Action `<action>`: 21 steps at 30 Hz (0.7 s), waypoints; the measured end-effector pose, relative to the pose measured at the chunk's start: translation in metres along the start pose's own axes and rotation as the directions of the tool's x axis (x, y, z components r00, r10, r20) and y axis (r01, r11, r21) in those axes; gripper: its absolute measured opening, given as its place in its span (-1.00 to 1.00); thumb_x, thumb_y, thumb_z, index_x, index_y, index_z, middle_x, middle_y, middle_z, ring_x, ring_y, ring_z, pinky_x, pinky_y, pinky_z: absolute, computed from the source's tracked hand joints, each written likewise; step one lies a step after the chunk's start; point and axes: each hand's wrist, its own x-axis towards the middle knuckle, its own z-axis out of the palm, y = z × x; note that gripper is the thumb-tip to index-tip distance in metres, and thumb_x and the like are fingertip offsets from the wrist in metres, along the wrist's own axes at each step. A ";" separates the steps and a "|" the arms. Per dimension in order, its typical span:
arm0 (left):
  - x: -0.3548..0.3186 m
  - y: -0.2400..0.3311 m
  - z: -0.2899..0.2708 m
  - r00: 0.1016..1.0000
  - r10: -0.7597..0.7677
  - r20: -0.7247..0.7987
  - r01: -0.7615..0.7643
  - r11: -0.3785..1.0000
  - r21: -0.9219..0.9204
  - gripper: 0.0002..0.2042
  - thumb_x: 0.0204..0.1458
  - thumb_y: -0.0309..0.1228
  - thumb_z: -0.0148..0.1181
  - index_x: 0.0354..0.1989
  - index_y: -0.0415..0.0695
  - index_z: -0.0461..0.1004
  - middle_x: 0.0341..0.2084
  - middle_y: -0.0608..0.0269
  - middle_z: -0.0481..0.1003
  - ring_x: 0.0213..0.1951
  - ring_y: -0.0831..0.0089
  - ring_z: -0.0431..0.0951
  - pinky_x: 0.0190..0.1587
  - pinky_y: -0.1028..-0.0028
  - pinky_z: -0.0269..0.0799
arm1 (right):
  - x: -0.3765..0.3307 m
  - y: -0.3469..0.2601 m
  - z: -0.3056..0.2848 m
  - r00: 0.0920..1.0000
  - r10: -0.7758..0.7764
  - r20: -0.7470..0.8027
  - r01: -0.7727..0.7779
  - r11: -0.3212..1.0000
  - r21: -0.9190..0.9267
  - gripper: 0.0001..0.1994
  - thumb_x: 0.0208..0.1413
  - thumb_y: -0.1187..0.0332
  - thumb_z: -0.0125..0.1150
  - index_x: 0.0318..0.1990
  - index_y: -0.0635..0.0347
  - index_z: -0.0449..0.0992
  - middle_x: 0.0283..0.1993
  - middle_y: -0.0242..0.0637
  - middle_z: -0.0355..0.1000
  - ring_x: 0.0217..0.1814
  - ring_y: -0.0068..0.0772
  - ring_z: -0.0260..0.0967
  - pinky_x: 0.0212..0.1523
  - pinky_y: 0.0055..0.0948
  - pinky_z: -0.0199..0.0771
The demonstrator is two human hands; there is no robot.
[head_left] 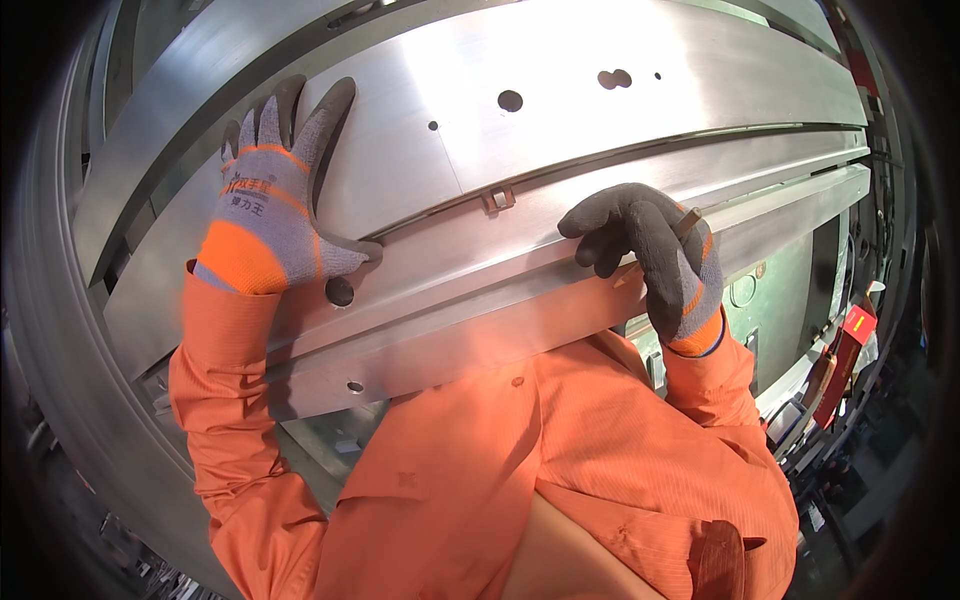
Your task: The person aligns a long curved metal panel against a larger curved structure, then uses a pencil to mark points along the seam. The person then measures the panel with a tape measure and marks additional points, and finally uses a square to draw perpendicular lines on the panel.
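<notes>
My left hand (275,195), in a grey and orange glove with dark fingertips, lies with spread fingers on a brushed metal panel (560,60). Its thumb reaches over the flanged lower edge of the metalwork, close to a round hole (340,291). On the right, my right hand (655,250), gloved alike, is curled above a long metal channel (480,290). A short brownish, flat-ended piece (688,222) sticks out of the curled hand; the rest of it is hidden by the fingers. Between the hands, a small metal clip (498,201) sits at the seam of the panel.
Several holes, among them a round hole (510,101) and a double hole (614,79), pierce the panel. Another curved metal strip (150,150) runs along the left. A red box (848,350) and clutter lie at the right, past a pale green surface (790,290).
</notes>
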 end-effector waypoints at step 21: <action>0.006 -0.008 -0.001 0.994 0.088 -0.067 -0.097 0.987 -0.130 0.28 -0.84 -0.15 0.63 0.42 0.09 0.27 0.34 -0.07 0.19 0.33 -0.16 0.21 0.34 -0.03 0.24 | 0.001 -0.001 0.024 0.992 0.079 0.098 -0.077 0.997 -0.025 -0.45 0.40 0.01 -0.16 -0.12 0.39 0.59 0.21 -0.04 0.49 -0.36 -0.54 0.52 -0.39 -0.60 0.44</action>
